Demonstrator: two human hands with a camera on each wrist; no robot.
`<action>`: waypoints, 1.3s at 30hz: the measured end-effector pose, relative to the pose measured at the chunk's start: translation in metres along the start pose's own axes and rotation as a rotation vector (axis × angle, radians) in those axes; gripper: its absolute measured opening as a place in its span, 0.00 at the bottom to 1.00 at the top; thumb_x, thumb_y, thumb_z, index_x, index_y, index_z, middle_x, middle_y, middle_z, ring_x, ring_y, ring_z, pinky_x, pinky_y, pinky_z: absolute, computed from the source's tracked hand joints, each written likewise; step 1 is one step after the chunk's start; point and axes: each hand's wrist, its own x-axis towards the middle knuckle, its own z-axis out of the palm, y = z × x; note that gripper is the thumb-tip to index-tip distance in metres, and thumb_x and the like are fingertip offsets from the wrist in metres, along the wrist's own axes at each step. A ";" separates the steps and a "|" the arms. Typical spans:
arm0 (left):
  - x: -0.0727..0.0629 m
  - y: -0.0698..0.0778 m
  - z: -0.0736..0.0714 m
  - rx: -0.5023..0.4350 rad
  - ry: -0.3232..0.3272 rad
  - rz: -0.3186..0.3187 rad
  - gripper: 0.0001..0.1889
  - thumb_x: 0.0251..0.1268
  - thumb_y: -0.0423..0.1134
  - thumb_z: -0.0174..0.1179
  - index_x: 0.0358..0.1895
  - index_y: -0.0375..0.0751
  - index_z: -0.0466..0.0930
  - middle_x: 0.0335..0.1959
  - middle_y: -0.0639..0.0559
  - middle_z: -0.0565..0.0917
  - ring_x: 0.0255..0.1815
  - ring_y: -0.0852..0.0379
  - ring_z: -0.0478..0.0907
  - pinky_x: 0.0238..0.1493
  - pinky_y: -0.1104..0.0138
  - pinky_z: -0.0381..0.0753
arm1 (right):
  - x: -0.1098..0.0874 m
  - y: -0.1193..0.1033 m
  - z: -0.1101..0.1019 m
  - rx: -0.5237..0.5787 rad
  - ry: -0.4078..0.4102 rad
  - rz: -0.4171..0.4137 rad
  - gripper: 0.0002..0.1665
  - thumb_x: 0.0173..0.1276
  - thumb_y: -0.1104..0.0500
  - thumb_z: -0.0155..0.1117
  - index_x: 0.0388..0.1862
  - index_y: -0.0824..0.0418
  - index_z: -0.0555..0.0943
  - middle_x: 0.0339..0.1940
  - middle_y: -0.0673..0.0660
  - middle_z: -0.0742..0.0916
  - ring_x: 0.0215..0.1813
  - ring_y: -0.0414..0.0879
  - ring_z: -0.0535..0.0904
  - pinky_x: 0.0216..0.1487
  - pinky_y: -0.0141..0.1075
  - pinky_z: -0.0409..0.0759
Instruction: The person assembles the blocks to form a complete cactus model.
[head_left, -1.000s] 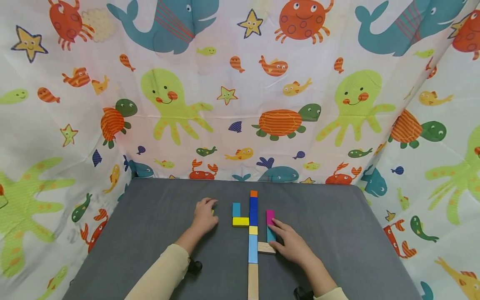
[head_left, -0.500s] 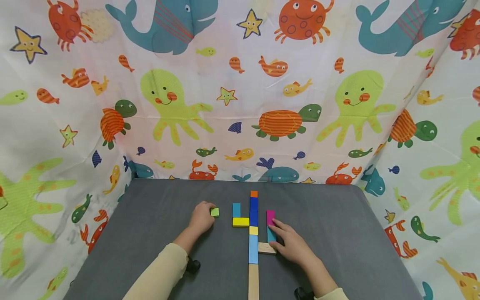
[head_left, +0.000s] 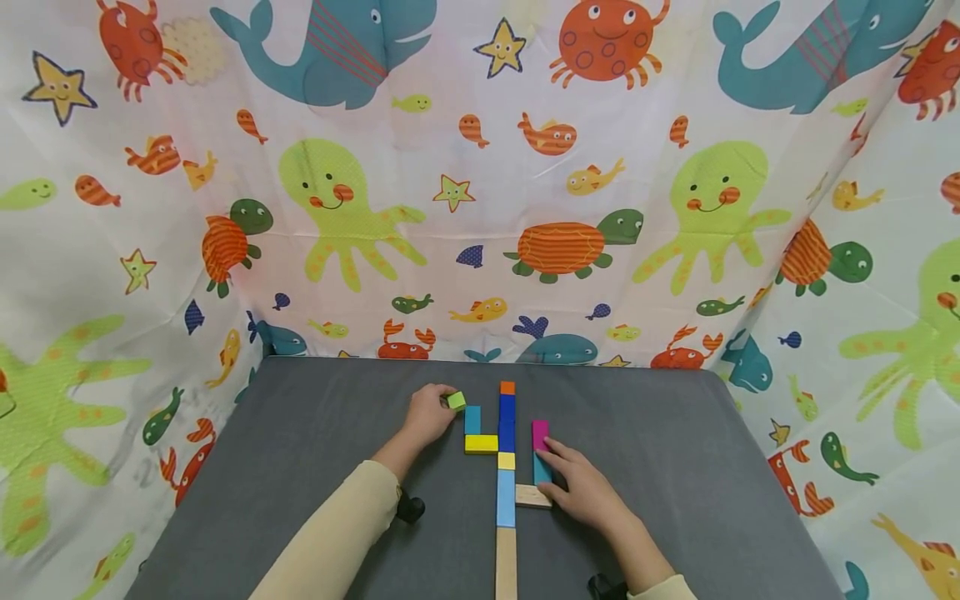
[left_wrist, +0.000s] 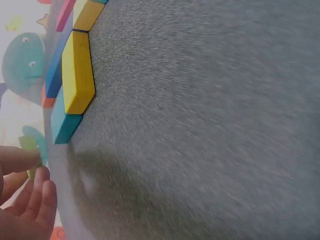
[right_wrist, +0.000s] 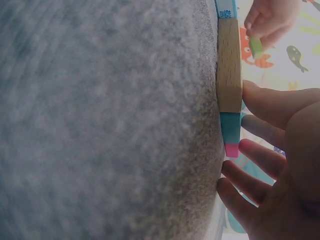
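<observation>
My left hand (head_left: 429, 417) pinches a small light-green block (head_left: 457, 402) between thumb and fingers, close to the far-left end of a teal block (head_left: 472, 420). That teal block meets a yellow block (head_left: 482, 444), which joins the central column. In the left wrist view the green block (left_wrist: 29, 144) shows above the table, with a shadow below. My right hand (head_left: 581, 487) rests beside the right branch, fingers relaxed and fingertips at a magenta block (head_left: 539, 434) and a teal-blue block (head_left: 542, 468). Its thumb touches the plain wooden block (right_wrist: 229, 65).
The central column runs from an orange block (head_left: 507, 387) through dark blue (head_left: 507, 422), a pale yellow block (head_left: 507, 460) and a light-blue block (head_left: 506, 498) to a long wooden block (head_left: 506, 562). A sea-animal curtain (head_left: 450, 225) surrounds the grey table (head_left: 322, 433).
My left hand has carried the green block right and away from me, towards the left teal block. My right hand and the laid blocks have stayed in place.
</observation>
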 end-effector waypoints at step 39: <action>0.011 0.002 0.028 0.458 -0.144 0.210 0.33 0.60 0.25 0.54 0.68 0.57 0.78 0.71 0.57 0.75 0.68 0.45 0.72 0.68 0.48 0.73 | -0.003 0.003 0.004 0.017 0.031 -0.021 0.35 0.69 0.48 0.70 0.73 0.51 0.74 0.78 0.55 0.70 0.76 0.58 0.67 0.70 0.59 0.70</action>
